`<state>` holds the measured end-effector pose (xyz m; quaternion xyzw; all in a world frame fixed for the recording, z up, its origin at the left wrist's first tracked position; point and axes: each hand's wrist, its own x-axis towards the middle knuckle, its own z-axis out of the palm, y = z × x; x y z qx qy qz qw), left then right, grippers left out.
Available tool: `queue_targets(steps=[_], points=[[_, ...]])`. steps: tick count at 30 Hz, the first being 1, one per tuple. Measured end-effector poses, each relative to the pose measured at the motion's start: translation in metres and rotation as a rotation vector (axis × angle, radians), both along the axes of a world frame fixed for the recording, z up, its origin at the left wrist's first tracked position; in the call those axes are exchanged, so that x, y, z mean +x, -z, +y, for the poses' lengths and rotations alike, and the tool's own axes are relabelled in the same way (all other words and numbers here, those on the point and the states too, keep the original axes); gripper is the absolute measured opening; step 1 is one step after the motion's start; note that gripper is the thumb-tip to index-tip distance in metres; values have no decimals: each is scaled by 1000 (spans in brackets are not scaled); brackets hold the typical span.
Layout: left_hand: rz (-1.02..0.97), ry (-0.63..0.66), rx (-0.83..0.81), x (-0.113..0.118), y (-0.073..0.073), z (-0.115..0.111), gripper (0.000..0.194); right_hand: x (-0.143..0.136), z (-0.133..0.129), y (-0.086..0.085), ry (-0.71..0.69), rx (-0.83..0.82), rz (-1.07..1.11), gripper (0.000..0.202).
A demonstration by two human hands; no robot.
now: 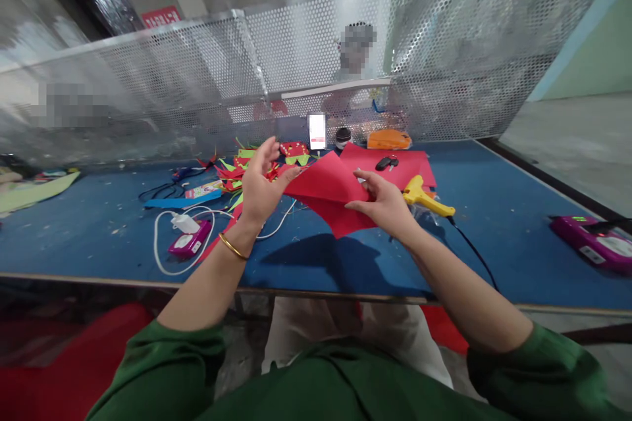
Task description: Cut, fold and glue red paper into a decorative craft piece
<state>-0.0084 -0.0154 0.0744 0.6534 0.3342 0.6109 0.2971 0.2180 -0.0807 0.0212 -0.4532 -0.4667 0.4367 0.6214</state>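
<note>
A folded sheet of red paper point(328, 194) is held up over the table, its lower edge bent to a point. My right hand point(382, 200) pinches its right side between thumb and fingers. At the paper's left edge, my left hand point(264, 181) has its fingers raised and apart, the thumb reaching to the paper; whether the thumb presses on it I cannot tell. More red sheets point(412, 168) lie behind, with a black key point(386, 163) on top. Close to my right hand rests a yellow glue gun point(424, 196) with a black cord.
Red and green paper pieces point(241, 168) are heaped behind my left hand. A lit phone point(317, 131) stands near the perforated metal screen point(306, 46). Purple power strips point(190, 240) with cables lie on both sides. An orange packet point(389, 139) sits at the back. Beyond the screen is a person point(354, 56).
</note>
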Motion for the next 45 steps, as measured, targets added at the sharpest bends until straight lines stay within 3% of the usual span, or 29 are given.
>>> queue_targets(steps=[1,3,5,7,8,10,12,14,15,16,21,25,31,36,40,42,45], points=[[143,-41,154,1,-6,-5,63,2,0,-4,13,20,-69,65],[447,37,352,7,-20,-14,54,4,0,-16,10,76,-304,64],[667,137,457,17,-34,-17,47,3,1,-33,-35,142,-639,64],[775,160,477,26,-47,-10,37,3,3,-51,-89,202,-916,62],[815,186,403,28,-52,-5,33,3,5,-60,-123,226,-1018,58],[915,306,82,28,-58,7,27,7,10,-74,-128,291,-1128,48],[938,436,-307,20,-57,16,21,13,16,-80,4,393,-1130,44],[706,482,-541,7,-46,17,20,21,24,-74,223,375,-1097,43],[566,480,-606,0,-37,15,21,23,28,-67,319,291,-1086,41],[426,464,-651,-7,-27,11,23,25,32,-56,349,86,-1089,36],[-68,294,-784,-29,27,-21,31,9,60,9,232,-270,-1076,31],[-332,203,-860,-37,52,-46,27,-4,82,36,205,-416,-994,38],[-489,90,-858,-42,74,-70,22,10,90,41,241,-496,-719,39],[-524,140,-880,-30,80,-73,27,9,80,37,308,-431,-377,36],[-589,173,-755,-8,74,-68,34,-3,47,35,374,-226,-132,48],[-664,184,-670,4,73,-65,35,-5,22,35,333,-135,-39,58],[-750,210,-652,18,77,-63,31,-2,-16,38,224,-95,52,56]])
